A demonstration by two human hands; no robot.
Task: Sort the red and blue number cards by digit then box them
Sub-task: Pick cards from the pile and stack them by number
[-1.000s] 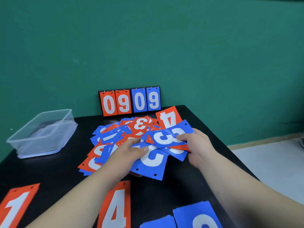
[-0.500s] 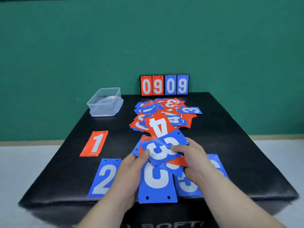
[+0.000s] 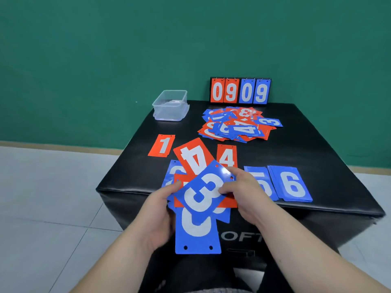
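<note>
Blue 3 card (image 3: 203,193): glossy plastic, glare at its 1 o'clock corner. Table (image 3: 296,149): smooth black leatherette. Box (image 3: 170,106): clear plastic.

held fan (image 3: 196,235): blue 3 (image 3: 203,191) on top, tilted; red 4 (image 3: 193,157) upside down behind it; more blue and red cards beneath. left hand (image 3: 160,210) grips the fan, right hand (image 3: 243,193) pinches the blue 3.
laid face up, near side: red 1 (image 3: 161,145), second red 4 (image 3: 227,156), blue 2 (image 3: 174,171) partly hidden, blue 5 (image 3: 264,182), blue 6 stack (image 3: 292,183).
unsorted heap (image 3: 234,125): far side.
clear box (image 3: 170,105): far left, open.
</note>
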